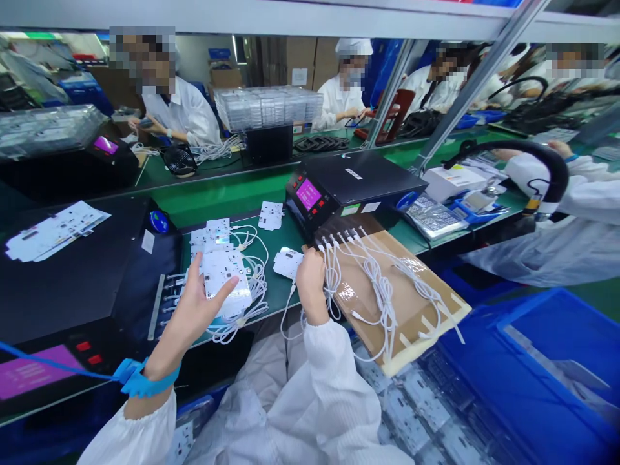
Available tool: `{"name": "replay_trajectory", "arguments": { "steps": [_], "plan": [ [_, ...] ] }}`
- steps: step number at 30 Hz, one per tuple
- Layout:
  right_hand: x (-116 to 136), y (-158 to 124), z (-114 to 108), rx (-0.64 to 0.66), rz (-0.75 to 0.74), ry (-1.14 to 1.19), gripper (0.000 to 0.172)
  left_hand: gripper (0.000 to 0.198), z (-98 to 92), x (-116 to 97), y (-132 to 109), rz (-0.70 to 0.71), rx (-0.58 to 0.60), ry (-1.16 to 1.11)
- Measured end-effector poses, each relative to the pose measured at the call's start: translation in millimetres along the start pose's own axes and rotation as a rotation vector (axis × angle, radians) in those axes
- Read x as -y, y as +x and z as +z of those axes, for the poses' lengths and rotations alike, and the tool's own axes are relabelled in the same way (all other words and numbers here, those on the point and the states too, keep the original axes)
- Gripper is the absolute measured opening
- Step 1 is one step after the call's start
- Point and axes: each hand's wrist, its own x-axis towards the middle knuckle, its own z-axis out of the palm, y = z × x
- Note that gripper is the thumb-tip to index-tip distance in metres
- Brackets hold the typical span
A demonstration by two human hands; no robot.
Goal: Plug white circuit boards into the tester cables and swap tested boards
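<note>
Board in the right hand, left hand spread by the pile

So, from the head cam: the right hand has the small white board gripped by its right edge, fingers closed on it, out over the front of the green bench. A thin white cable hangs from the board's lower edge; can't tell if it's properly plugged in.

Left hand is open, thumb and fingers well apart, at the near side of the pile of white boards. Doesn't look like it's gripping anything, and I can't tell if it's touching the top one. Blue strap round that wrist.

Coiled leads lie around the pile's right side. One loose board sits farther back, just beside the right box, a black thing with a pink screen and red buttons.

The left box is black too, with flat boards on top.

Right of the right hand, a cardboard sheet sticks out past the bench edge, with bundled wires on it. Below are clear trays of boards, next to a blue bin.

Across the way, people in white coats sit near a stack of clear packs.
</note>
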Motion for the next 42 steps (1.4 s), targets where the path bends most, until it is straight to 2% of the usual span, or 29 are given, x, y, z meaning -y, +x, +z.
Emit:
{"name": "replay_trajectory", "arguments": {
  "steps": [4,7,10,13,15,17,19,21,24,27,30,34,36,38,42],
  "plan": [
    [7,6,4,0.023,0.004,-0.018,0.041,0.103,1.9,-15,-12,-0.1,0.078,-0.114],
    [9,-6,4,0.006,-0.015,-0.015,0.046,0.098,5.0,-24,-22,-0.136,0.165,-0.127],
    [-8,-39,-6,-0.098,-0.216,0.084,0.049,0.097,11.3,-34,-30,-0.171,0.22,-0.162],
    [-53,-84,-32,-0.164,-0.423,0.273,0.045,0.099,21.0,-41,-34,-0.176,0.254,-0.159],
    [-96,-111,-54,-0.192,-0.391,0.309,0.04,0.101,28.6,-45,-34,-0.188,0.285,-0.139],
    [-142,-128,-75,-0.217,-0.371,0.209,0.041,0.101,36.6,-49,-34,-0.195,0.313,-0.116],
    [-183,-135,-89,-0.224,-0.399,0.043,0.052,0.099,44.6,-51,-34,-0.186,0.336,-0.105],
    [-214,-135,-96,-0.192,-0.46,-0.078,0.062,0.097,52.2,-52,-33,-0.185,0.364,-0.116],
    [-237,-127,-95,-0.121,-0.555,-0.155,0.065,0.095,62.2,-48,-32,-0.195,0.415,-0.135],
    [-242,-118,-92,-0.117,-0.618,-0.223,0.054,0.097,69.1,-42,-31,-0.174,0.428,-0.125],
    [-239,-110,-99,-0.086,-0.646,-0.306,0.041,0.099,71.1,-40,-32,-0.168,0.439,-0.128],
    [-226,-102,-117,0.056,-0.592,-0.346,0.033,0.1,68.6,-47,-35,-0.184,0.438,-0.111],
    [-215,-100,-120,0.076,-0.555,-0.296,0.031,0.099,67.4,-50,-36,-0.206,0.424,-0.097],
    [-205,-100,-113,0.064,-0.544,-0.258,0.029,0.099,67.1,-51,-36,-0.225,0.423,-0.101],
    [-192,-104,-81,0.049,-0.513,-0.269,0.022,0.102,69.6,-46,-36,-0.222,0.435,-0.179]
  ]
}}
